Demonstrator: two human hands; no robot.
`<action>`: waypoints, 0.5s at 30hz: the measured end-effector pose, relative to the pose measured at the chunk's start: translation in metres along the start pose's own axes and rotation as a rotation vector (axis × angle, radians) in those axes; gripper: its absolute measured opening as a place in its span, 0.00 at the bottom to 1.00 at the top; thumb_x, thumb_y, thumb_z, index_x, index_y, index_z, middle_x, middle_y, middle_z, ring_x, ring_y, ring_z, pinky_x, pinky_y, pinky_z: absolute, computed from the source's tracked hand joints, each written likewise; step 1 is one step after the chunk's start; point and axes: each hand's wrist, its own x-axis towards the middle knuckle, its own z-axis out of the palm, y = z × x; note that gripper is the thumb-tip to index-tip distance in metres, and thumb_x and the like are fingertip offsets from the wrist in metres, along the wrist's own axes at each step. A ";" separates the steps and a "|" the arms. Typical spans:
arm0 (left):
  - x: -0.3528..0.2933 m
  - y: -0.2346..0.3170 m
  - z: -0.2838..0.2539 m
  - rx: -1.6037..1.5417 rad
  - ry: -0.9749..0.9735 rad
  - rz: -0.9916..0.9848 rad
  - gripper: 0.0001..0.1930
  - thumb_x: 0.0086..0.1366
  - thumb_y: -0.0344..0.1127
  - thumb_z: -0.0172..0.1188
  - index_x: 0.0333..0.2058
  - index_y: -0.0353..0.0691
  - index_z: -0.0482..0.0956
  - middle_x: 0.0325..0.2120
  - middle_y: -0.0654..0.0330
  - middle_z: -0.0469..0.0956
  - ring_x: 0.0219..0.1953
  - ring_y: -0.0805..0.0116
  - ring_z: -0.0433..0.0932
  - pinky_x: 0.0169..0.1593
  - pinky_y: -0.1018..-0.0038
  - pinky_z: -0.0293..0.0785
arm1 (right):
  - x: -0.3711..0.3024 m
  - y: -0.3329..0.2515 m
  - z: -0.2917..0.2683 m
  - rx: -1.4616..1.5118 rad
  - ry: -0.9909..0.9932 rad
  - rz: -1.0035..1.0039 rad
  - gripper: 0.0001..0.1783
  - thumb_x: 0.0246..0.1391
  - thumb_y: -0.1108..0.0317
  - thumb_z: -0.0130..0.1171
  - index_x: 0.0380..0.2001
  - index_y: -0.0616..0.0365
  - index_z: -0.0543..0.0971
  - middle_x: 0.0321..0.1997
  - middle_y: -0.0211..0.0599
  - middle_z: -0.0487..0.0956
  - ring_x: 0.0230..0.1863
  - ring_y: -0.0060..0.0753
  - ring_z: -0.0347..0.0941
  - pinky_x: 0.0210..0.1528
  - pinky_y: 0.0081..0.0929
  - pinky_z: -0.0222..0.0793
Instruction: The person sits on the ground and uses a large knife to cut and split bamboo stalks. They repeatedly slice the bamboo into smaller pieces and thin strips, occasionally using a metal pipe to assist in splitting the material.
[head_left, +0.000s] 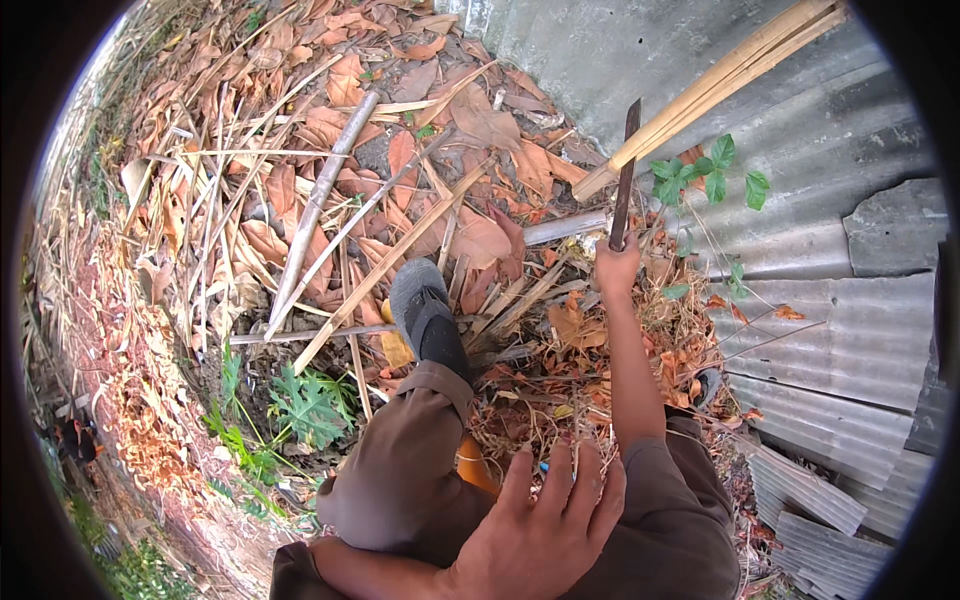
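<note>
My right hand (617, 268), at the end of an outstretched arm, is closed around the handle of a machete. The machete's dark blade (623, 200) points away from me. It crosses a split length of pale bamboo (715, 90) that slants up to the right. Part of the blade is hidden where they cross, and I cannot tell whether it is wedged in the split. My left hand (540, 525) is held low over my lap, back upward, its fingers spread and holding nothing.
Corrugated metal sheets (820, 335) line the right side, with a leafy green vine (715, 172) against them. Dry leaves, a grey pole (322, 195) and several thin sticks cover the ground. My sandalled foot (428, 310) stands near a green plant (308, 408).
</note>
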 end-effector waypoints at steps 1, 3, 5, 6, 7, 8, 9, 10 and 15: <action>0.006 -0.012 -0.004 -0.108 0.103 0.043 0.32 0.57 0.55 0.59 0.55 0.42 0.70 0.52 0.54 0.73 0.54 0.60 0.72 0.53 0.59 0.70 | -0.020 -0.015 -0.019 0.023 -0.020 0.020 0.11 0.45 0.71 0.60 0.32 0.62 0.70 0.22 0.33 0.71 0.24 0.25 0.67 0.31 0.29 0.66; 0.011 -0.018 0.008 -0.043 0.143 0.000 0.36 0.54 0.55 0.62 0.57 0.39 0.67 0.52 0.52 0.72 0.55 0.58 0.71 0.53 0.59 0.68 | -0.054 -0.019 -0.049 0.071 -0.003 0.011 0.11 0.45 0.71 0.60 0.32 0.62 0.70 0.23 0.33 0.72 0.24 0.25 0.68 0.31 0.28 0.66; 0.021 -0.024 0.004 -0.095 0.233 -0.024 0.41 0.51 0.56 0.65 0.58 0.36 0.65 0.53 0.50 0.71 0.55 0.55 0.70 0.53 0.59 0.68 | -0.093 -0.023 -0.073 0.143 0.008 0.035 0.11 0.46 0.70 0.61 0.31 0.62 0.71 0.24 0.33 0.72 0.25 0.25 0.68 0.32 0.28 0.66; 0.025 -0.026 0.000 -0.172 0.321 -0.018 0.44 0.50 0.56 0.66 0.59 0.34 0.63 0.52 0.49 0.71 0.54 0.53 0.71 0.53 0.58 0.69 | -0.111 -0.024 -0.083 0.106 0.033 0.001 0.11 0.46 0.70 0.61 0.31 0.62 0.71 0.24 0.33 0.72 0.25 0.25 0.68 0.31 0.28 0.67; 0.031 -0.025 -0.004 -0.204 0.461 -0.005 0.45 0.50 0.57 0.67 0.60 0.32 0.61 0.52 0.47 0.71 0.53 0.51 0.72 0.52 0.58 0.69 | -0.131 -0.026 -0.094 0.069 0.058 -0.031 0.11 0.46 0.71 0.61 0.31 0.62 0.71 0.23 0.33 0.72 0.25 0.25 0.68 0.31 0.28 0.67; 0.040 -0.023 -0.008 -0.237 0.600 0.010 0.47 0.51 0.57 0.67 0.60 0.31 0.60 0.52 0.44 0.71 0.52 0.50 0.72 0.52 0.58 0.70 | -0.151 -0.029 -0.104 0.031 0.083 -0.061 0.11 0.46 0.71 0.61 0.32 0.62 0.71 0.23 0.32 0.72 0.24 0.26 0.68 0.31 0.28 0.67; 0.050 -0.022 -0.014 -0.316 0.721 0.026 0.47 0.52 0.57 0.67 0.60 0.30 0.59 0.52 0.43 0.70 0.50 0.50 0.74 0.51 0.58 0.70 | -0.173 -0.036 -0.109 0.146 0.100 -0.212 0.10 0.46 0.72 0.59 0.30 0.62 0.69 0.23 0.34 0.72 0.24 0.27 0.68 0.31 0.29 0.66; 0.062 -0.020 -0.019 -0.397 0.840 0.039 0.47 0.54 0.57 0.67 0.61 0.29 0.59 0.52 0.41 0.70 0.47 0.50 0.75 0.51 0.58 0.71 | -0.191 -0.039 -0.114 0.120 0.089 -0.161 0.10 0.46 0.72 0.59 0.30 0.62 0.69 0.22 0.34 0.72 0.24 0.28 0.68 0.30 0.29 0.66; 0.114 0.055 -0.037 -0.776 1.205 -0.148 0.25 0.66 0.54 0.56 0.44 0.33 0.71 0.34 0.54 0.75 0.37 0.68 0.75 0.43 0.69 0.72 | -0.269 -0.044 -0.140 -0.024 0.012 0.011 0.11 0.48 0.74 0.58 0.33 0.60 0.66 0.21 0.41 0.72 0.22 0.42 0.72 0.28 0.38 0.67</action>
